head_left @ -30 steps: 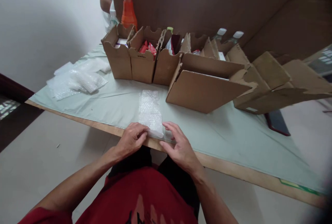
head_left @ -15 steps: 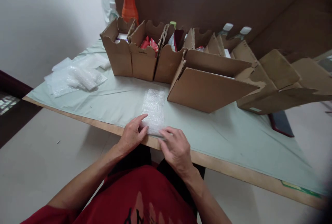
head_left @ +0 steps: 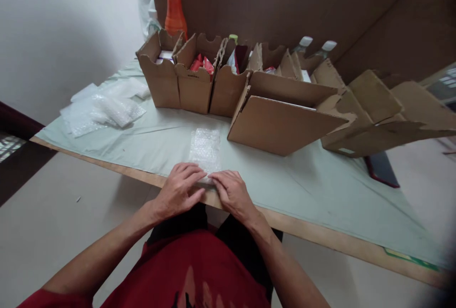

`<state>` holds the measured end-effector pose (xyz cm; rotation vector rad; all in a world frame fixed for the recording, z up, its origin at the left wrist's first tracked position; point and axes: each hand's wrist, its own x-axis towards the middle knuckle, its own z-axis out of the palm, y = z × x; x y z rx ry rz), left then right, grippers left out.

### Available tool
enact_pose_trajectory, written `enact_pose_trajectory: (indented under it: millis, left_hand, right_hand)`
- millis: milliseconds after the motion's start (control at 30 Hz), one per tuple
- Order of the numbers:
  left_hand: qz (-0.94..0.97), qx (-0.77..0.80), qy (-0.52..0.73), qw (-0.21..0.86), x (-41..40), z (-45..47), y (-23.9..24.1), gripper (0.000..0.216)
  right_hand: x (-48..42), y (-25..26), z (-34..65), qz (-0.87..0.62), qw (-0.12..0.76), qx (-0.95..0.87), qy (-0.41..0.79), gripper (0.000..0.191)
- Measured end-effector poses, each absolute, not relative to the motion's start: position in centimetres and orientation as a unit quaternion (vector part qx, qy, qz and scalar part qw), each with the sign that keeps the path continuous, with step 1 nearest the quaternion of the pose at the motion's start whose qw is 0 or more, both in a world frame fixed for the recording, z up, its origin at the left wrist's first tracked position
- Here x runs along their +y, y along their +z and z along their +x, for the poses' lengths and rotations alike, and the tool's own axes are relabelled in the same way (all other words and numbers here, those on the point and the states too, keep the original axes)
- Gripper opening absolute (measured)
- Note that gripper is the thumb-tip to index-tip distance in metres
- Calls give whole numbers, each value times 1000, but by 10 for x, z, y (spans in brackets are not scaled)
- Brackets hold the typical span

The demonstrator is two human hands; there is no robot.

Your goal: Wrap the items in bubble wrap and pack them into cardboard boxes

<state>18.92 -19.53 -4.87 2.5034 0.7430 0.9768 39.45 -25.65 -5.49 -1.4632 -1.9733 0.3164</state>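
Note:
A small rectangular piece of bubble wrap (head_left: pixel 205 146) lies flat on the cloth-covered table, its near end by the front edge. Over its near left corner are the fingers of my left hand (head_left: pixel 180 189), curled onto the wrap with the thumb below. At the near right corner my right hand (head_left: pixel 233 195) pinches the wrap between thumb and fingertips. The two hands' fingertips almost meet there and hide part of the near edge. Whether anything lies inside the wrap, I cannot tell.
More bubble wrap (head_left: pixel 103 108) is heaped at the left. Several cardboard bins (head_left: pixel 194 90) stand in a row behind, holding small packets. A wider cardboard bin (head_left: pixel 285 125) juts forward on the right. An orange bottle (head_left: pixel 175 15) and clear bottles (head_left: pixel 326 49) stand behind.
My hands have moved closer together at the wrap's near end. My right fingers have shifted left onto its edge, and my left fingers now reach further over it. The view has shifted slightly.

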Motion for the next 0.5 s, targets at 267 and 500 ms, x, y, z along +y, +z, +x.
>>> enact_pose_trajectory:
  millis: [267,500]
  left_hand:
    - [834,385,292,265,-180,189,-60,26]
    - [821,411,277,283,-171,193,-55,30]
  right_hand:
    - [-257,-48,404,-585,381,-715,28,26]
    - [-248,-52,392,-546,248,-800,-5,25]
